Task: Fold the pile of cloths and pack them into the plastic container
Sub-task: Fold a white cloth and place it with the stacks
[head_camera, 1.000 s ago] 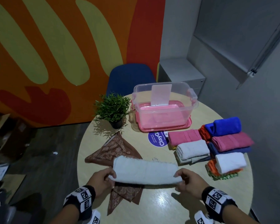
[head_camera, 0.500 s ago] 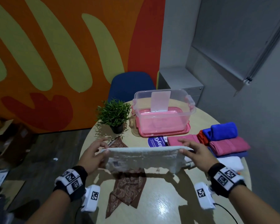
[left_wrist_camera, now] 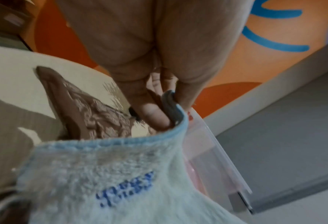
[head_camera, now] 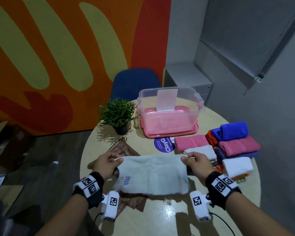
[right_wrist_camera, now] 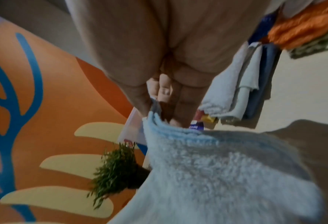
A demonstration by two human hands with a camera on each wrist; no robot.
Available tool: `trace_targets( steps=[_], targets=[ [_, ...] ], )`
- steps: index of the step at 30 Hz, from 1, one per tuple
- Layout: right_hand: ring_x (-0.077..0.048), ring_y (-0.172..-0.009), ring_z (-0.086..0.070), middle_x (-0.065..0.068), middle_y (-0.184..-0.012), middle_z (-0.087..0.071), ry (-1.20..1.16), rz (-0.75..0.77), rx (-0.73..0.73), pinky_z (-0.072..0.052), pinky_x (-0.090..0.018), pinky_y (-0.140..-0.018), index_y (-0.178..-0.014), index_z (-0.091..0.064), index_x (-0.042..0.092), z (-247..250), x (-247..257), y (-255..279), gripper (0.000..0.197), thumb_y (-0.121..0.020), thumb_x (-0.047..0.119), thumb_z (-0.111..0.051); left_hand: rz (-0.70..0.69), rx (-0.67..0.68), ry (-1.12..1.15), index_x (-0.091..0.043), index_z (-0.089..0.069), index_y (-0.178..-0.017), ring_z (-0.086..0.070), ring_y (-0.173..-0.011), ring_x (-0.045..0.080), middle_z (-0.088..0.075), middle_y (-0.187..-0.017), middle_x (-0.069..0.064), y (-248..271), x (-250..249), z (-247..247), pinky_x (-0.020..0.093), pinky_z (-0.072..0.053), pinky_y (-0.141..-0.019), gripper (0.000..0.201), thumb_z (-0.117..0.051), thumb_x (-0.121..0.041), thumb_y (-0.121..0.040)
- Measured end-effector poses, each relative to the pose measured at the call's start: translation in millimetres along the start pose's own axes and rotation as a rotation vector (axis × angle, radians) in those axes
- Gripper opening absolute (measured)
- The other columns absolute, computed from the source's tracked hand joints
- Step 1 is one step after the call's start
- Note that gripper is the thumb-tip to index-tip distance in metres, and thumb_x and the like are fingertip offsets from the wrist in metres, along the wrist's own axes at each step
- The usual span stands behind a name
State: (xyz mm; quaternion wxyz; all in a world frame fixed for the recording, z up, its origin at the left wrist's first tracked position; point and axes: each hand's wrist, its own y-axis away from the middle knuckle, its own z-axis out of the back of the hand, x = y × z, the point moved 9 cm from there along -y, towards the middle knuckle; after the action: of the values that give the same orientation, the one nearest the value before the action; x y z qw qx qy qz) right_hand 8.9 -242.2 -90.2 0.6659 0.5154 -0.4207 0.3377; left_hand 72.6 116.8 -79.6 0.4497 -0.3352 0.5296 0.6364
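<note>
A pale white towel [head_camera: 152, 174] with a blue label hangs above the round table [head_camera: 160, 222], held up by its two top corners. My left hand [head_camera: 107, 165] pinches the left corner, seen close in the left wrist view as the towel [left_wrist_camera: 121, 174] under the hand [left_wrist_camera: 159, 109]. My right hand [head_camera: 195, 161] pinches the right corner, and the right wrist view shows the towel [right_wrist_camera: 217, 166] under that hand [right_wrist_camera: 163, 109]. The clear plastic container [head_camera: 170, 106] on its pink lid stands at the table's far side. Folded cloths [head_camera: 237, 143] are stacked at the right.
A brown patterned cloth [head_camera: 124, 150] lies flat on the table beneath the towel. A small potted plant [head_camera: 117, 114] stands left of the container. A blue chair [head_camera: 134, 82] is behind the table. A round purple sticker [head_camera: 163, 145] lies in front of the container.
The towel was lifted off the table and now hangs unfolded downward from both hands, which have drawn nearer to me and lower than half a second ago.
</note>
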Motion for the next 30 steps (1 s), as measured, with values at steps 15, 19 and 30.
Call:
trace_targets(
  steps=[15,19,30],
  targets=[
    [-0.009,-0.085,-0.071,0.003,-0.093,-0.074,0.256,0.257,0.191,-0.058,-0.027,-0.080,-0.100,-0.067,0.019,-83.6,46.7,26.3,0.037,-0.071,0.026,-0.088,-0.044,0.335,0.186,-0.006,-0.058,-0.107,-0.071,-0.083,0.022,-0.071,-0.097,0.015,49.5,-46.6,-116.4,0.040,-0.056,-0.083,0.035,-0.046,0.019,-0.086],
    [-0.013,-0.073,-0.062,-0.003,-0.083,-0.068,0.339,0.318,0.190,-0.054,-0.026,-0.075,-0.096,-0.066,0.017,-67.1,63.9,29.2,0.022,-0.081,0.007,-0.078,-0.382,0.272,-0.216,-0.026,-0.055,-0.103,-0.064,-0.095,0.019,-0.061,-0.108,-0.001,36.8,-64.7,-94.1,0.028,-0.053,-0.084,0.043,-0.051,0.012,-0.084],
    [-0.023,-0.078,-0.068,-0.011,-0.087,-0.071,0.343,0.281,0.154,-0.059,-0.053,-0.075,-0.091,-0.066,0.015,-15.9,71.7,12.9,0.023,-0.085,-0.007,-0.069,-0.573,0.462,-0.594,-0.024,-0.078,-0.095,-0.062,-0.090,-0.006,-0.069,-0.096,-0.025,11.4,-68.8,-94.9,0.021,-0.050,-0.087,0.010,-0.074,-0.022,-0.086]
  ],
)
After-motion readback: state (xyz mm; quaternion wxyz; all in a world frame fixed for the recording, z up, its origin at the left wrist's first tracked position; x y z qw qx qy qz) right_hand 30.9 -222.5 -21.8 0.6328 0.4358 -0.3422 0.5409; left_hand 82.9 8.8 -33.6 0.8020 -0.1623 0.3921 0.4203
